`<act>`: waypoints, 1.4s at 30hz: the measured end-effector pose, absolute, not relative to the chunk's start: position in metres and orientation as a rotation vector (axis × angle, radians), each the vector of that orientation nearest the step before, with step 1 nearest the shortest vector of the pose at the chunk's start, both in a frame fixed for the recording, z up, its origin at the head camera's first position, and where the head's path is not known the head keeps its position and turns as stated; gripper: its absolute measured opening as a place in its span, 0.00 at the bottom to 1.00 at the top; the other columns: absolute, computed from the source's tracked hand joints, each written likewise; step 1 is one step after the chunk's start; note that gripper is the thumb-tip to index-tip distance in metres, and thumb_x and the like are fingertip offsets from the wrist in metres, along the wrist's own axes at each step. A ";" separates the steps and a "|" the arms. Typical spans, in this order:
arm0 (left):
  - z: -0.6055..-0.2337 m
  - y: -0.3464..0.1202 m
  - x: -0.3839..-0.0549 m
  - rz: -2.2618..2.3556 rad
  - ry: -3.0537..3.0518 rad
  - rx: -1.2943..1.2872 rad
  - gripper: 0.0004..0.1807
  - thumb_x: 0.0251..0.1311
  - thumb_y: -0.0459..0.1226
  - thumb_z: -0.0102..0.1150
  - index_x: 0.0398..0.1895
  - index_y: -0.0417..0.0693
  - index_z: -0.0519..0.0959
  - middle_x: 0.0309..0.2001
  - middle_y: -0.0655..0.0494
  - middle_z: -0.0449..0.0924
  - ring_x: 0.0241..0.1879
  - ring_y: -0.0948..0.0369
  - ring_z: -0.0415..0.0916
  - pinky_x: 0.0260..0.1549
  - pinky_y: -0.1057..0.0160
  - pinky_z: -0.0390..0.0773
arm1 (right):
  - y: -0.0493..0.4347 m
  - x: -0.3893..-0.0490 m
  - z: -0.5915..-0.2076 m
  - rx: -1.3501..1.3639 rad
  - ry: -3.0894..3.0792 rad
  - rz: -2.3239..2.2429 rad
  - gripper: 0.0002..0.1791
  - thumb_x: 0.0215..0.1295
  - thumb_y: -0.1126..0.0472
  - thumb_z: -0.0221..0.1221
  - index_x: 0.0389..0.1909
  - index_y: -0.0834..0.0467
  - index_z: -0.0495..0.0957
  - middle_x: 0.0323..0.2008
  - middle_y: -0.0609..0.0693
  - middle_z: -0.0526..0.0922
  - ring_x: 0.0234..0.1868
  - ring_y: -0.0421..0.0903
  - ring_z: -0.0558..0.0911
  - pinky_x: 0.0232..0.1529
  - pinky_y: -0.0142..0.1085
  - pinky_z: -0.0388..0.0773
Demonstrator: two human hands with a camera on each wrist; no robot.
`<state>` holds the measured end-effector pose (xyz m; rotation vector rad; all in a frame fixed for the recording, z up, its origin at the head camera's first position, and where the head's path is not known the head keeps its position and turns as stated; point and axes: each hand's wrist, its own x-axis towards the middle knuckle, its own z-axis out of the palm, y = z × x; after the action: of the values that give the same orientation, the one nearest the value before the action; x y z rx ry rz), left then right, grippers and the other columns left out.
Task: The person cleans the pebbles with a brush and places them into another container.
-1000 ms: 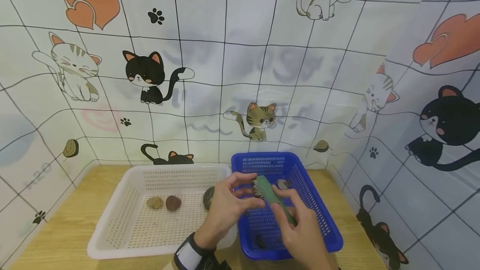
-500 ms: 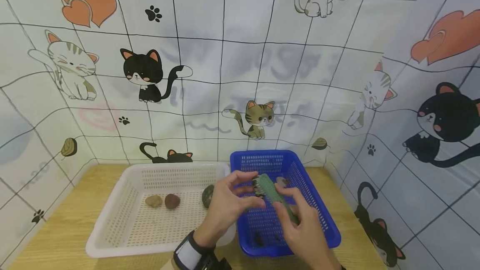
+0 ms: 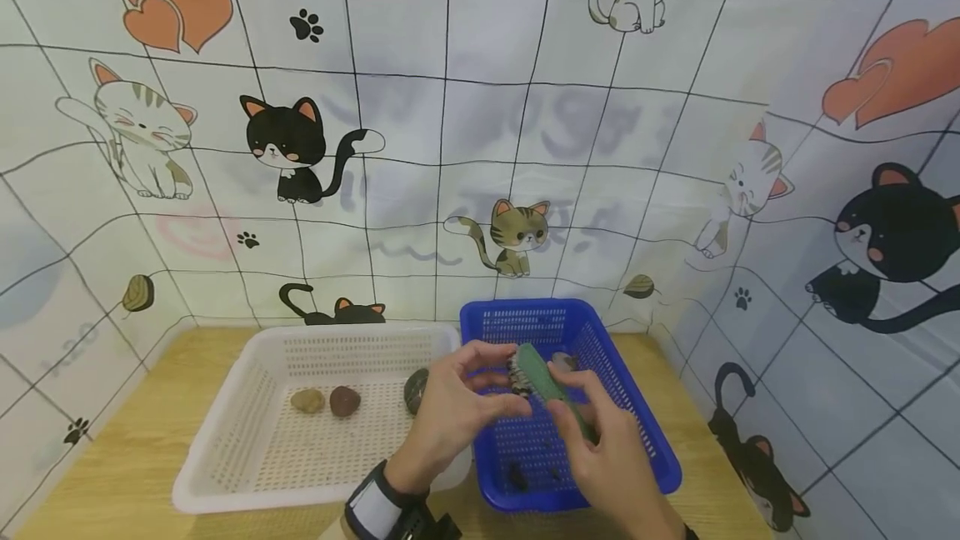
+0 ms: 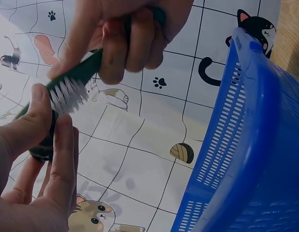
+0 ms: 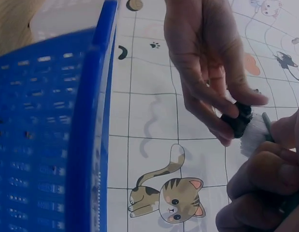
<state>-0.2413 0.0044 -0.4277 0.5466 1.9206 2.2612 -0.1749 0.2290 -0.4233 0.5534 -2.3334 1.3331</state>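
Note:
My left hand (image 3: 457, 402) pinches a small dark stone (image 5: 238, 122) between thumb and fingertips, above the blue basket. Pale bands show on its underside in the left wrist view; in the head view the fingers and brush mostly cover it. In my right hand (image 3: 611, 444) is a green scrubbing brush (image 3: 542, 375), gripped by its handle with the thumb along the back. Its white bristles (image 4: 69, 96) touch the stone. Below, the blue basket (image 3: 651, 432) holds a pale stone (image 3: 564, 362) and a dark piece (image 3: 517, 476).
A white basket (image 3: 197, 461) stands to the left, against the blue one. Inside it lie a yellowish stone (image 3: 307, 401), a reddish-brown stone (image 3: 345, 402) and a dark green stone (image 3: 415, 392), partly behind my left hand. A cat-printed sheet (image 3: 405, 132) rises behind the wooden table (image 3: 105, 473).
The brush shifts slightly over the stone, its head a little higher and its tilt slightly changed. My left hand keeps its hold on the stone almost in place.

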 end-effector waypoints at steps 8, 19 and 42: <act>-0.428 0.009 -0.239 2.261 1.928 0.603 0.34 0.53 0.31 0.94 0.65 0.44 0.89 0.64 0.45 0.94 0.54 0.58 0.96 0.50 0.59 0.97 | 0.223 -0.174 -0.419 0.565 -2.329 1.416 0.21 0.91 0.65 0.60 0.78 0.50 0.78 0.16 0.31 0.69 0.13 0.18 0.58 0.09 0.20 0.59; -0.423 0.007 -0.238 2.295 1.902 0.496 0.38 0.55 0.30 0.92 0.71 0.47 0.88 0.70 0.48 0.92 0.57 0.56 0.95 0.52 0.59 0.97 | 0.227 -0.169 -0.424 0.445 -2.324 1.483 0.19 0.91 0.64 0.60 0.75 0.50 0.80 0.13 0.32 0.66 0.12 0.19 0.58 0.07 0.22 0.58; -0.425 0.004 -0.238 2.251 1.533 0.711 0.35 0.74 0.30 0.79 0.82 0.43 0.77 0.71 0.42 0.89 0.61 0.57 0.95 0.61 0.57 0.95 | 0.225 -0.186 -0.419 0.381 -2.177 1.335 0.22 0.89 0.67 0.63 0.77 0.52 0.80 0.12 0.33 0.65 0.12 0.20 0.55 0.09 0.21 0.54</act>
<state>-0.2376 0.0042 -0.4251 0.7114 1.5327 2.2509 -0.1859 0.2246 -0.4194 0.3811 -2.1771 1.3351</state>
